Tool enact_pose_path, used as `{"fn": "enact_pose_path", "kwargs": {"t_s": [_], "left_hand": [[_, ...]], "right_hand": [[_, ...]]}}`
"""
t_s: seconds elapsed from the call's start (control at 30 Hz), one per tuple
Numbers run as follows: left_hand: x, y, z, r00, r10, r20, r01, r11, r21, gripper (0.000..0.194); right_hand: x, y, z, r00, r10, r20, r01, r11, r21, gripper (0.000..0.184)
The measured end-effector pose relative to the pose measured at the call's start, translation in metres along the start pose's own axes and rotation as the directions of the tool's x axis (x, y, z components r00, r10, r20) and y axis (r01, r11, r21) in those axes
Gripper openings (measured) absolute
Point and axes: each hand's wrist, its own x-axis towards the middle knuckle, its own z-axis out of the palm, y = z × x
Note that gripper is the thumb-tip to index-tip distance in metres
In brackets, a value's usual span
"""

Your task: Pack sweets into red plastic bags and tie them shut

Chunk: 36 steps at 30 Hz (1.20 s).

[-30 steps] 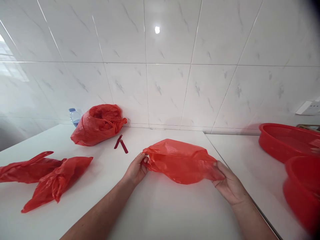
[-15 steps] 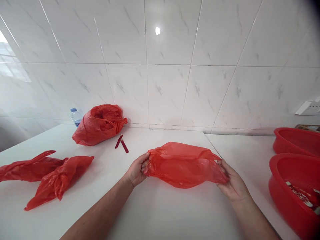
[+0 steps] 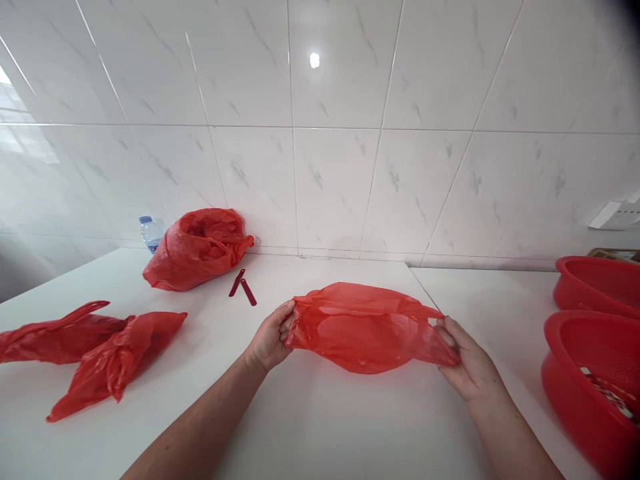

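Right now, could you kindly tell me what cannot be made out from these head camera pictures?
In the head view:
The left hand: its fingertips are hidden by the red plastic bag it grips.
The water bottle: its lower part is hidden behind the crumpled red bag.
The patterned item in the red basket: cut off by the right edge, so unidentifiable.
The dark red strips: too small to identify.

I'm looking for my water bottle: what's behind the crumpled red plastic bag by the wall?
A clear plastic water bottle with a blue cap stands there, in front of white marbled wall tiles. The crumpled red plastic bag hides its base.
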Motion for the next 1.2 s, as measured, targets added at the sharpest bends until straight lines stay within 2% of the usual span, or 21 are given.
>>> {"fn": "enact_pose_path", "kwargs": {"t_s": [0.1,0.23,0.37,0.5,0.57,0.6,0.67,0.77,0.87,0.93,0.97,1.0,1.03,1.07,1.13,1.2], "left_hand": [[0.001,-0.001,-0.003,1.0,0.014,-0.014,-0.014,1.0,0.019,0.036],[0.001,-0.005,-0.004,1.0,0.009,-0.023,-0.008,0.998,0.055,0.036],[-0.001,-0.008,-0.001,1.0,0.0,-0.017,0.001,0.997,0.079,0.035],[-0.003,-0.008,0.001,1.0,-0.007,-0.008,0.008,0.996,0.094,0.034],[-0.003,-0.008,0.002,1.0,-0.025,0.008,0.025,0.994,0.103,0.037],[-0.003,-0.009,0.002,0.999,-0.037,0.018,0.035,0.994,0.107,0.039],[-0.003,-0.01,0.001,0.998,-0.058,0.036,0.054,0.992,0.114,0.043],[-0.004,-0.011,0.0,0.994,-0.087,0.064,0.079,0.989,0.125,0.043],[-0.004,-0.011,0.001,0.992,-0.104,0.076,0.093,0.987,0.131,0.039],[-0.005,-0.011,0.002,0.992,-0.101,0.069,0.092,0.987,0.129,0.039],[-0.005,-0.011,0.003,0.993,-0.099,0.064,0.09,0.988,0.127,0.04],[-0.005,-0.012,0.003,0.994,-0.095,0.059,0.087,0.988,0.125,0.041],[-0.005,-0.012,0.004,0.994,-0.091,0.054,0.084,0.989,0.123,0.042],[-0.005,-0.013,0.004,0.995,-0.088,0.05,0.081,0.989,0.121,0.042],[-0.005,-0.014,0.005,0.996,-0.082,0.038,0.077,0.99,0.116,0.043],[-0.005,-0.015,0.006,0.997,-0.079,0.024,0.076,0.991,0.111,0.043]], "right_hand": [[-0.004,0.007,0.006,0.997,-0.042,0.064,0.056,0.97,-0.236,0.029],[-0.013,0.012,0.014,0.989,0.022,0.146,0.064,0.829,-0.555,0.048],[-0.021,0.007,0.02,0.974,0.129,0.186,0.042,0.705,-0.708,0.045],[-0.025,0.002,0.023,0.984,0.089,0.152,0.06,0.641,-0.765,0.041],[-0.024,0.003,0.022,0.99,0.055,0.127,0.061,0.65,-0.757,0.038],[-0.023,0.004,0.02,0.993,0.048,0.107,0.046,0.682,-0.73,0.036],[-0.019,0.004,0.016,0.997,0.053,0.051,-0.011,0.794,-0.608,0.033],[-0.012,0.001,0.01,0.997,0.082,-0.014,-0.082,0.943,-0.321,0.026],[-0.006,-0.004,0.006,1.0,0.018,-0.019,-0.02,0.992,-0.124,0.03],[-0.006,-0.004,0.006,0.989,-0.122,-0.088,0.11,0.986,-0.129,0.036],[-0.007,-0.004,0.007,0.963,-0.22,-0.153,0.187,0.961,-0.203,0.039],[-0.01,-0.002,0.01,0.916,-0.336,-0.218,0.257,0.91,-0.324,0.041],[-0.014,-0.001,0.013,0.846,-0.465,-0.259,0.309,0.825,-0.473,0.042],[-0.019,0.0,0.018,0.76,-0.599,-0.252,0.346,0.702,-0.623,0.043],[-0.033,0.004,0.029,0.574,-0.815,-0.079,0.419,0.375,-0.827,0.045],[-0.047,0.008,0.041,0.399,-0.899,0.183,0.512,0.053,-0.857,0.046]]}}
